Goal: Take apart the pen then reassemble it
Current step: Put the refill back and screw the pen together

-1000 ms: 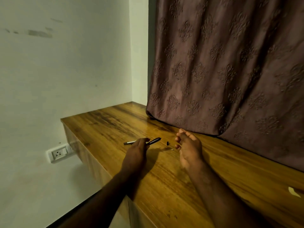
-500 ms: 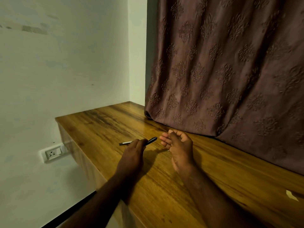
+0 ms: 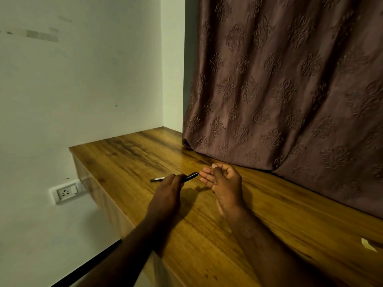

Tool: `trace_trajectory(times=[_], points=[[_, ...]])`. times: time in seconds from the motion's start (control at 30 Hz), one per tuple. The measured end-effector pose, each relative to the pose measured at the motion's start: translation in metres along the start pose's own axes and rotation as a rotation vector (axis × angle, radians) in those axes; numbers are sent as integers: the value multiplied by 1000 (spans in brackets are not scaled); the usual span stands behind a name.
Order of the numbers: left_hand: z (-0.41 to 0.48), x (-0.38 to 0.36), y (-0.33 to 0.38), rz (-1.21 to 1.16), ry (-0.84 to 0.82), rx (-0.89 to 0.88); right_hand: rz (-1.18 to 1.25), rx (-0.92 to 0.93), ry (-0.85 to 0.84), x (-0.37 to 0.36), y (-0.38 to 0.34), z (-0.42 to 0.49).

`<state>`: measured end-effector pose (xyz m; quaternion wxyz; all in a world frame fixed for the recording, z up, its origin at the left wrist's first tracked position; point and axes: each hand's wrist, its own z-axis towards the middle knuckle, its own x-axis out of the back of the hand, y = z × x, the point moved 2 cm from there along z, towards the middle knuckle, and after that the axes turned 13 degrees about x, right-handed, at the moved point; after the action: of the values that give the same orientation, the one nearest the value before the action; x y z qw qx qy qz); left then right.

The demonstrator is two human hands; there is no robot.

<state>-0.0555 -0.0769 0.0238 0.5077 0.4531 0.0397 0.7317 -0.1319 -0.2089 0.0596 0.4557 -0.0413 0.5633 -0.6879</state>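
My left hand (image 3: 165, 195) is closed around a slim black pen barrel (image 3: 191, 176), held just above the wooden tabletop (image 3: 279, 214). The pen's grey end (image 3: 157, 179) sticks out to the left of my fist. My right hand (image 3: 224, 183) is palm up, with its fingertips right at the barrel's black right end. Its thumb and forefinger pinch a thin pale sliver (image 3: 210, 167), apparently a small pen part; most of it is hidden by the fingers.
A brown patterned curtain (image 3: 279, 90) hangs down onto the back of the tabletop. A white wall with a power socket (image 3: 66, 191) lies left of the table's edge. A pale paper scrap (image 3: 367, 244) lies at the right.
The small black piece that lay on the table beside the pen is gone from view. My right hand turned palm up, lifted and came close to the barrel's right end.
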Motion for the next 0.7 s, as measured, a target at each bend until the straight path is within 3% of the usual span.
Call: trace_trajectory(times=[0.7], points=[[-1, -1, 0, 30, -1, -3, -87, -91, -104, 0, 8, -7]])
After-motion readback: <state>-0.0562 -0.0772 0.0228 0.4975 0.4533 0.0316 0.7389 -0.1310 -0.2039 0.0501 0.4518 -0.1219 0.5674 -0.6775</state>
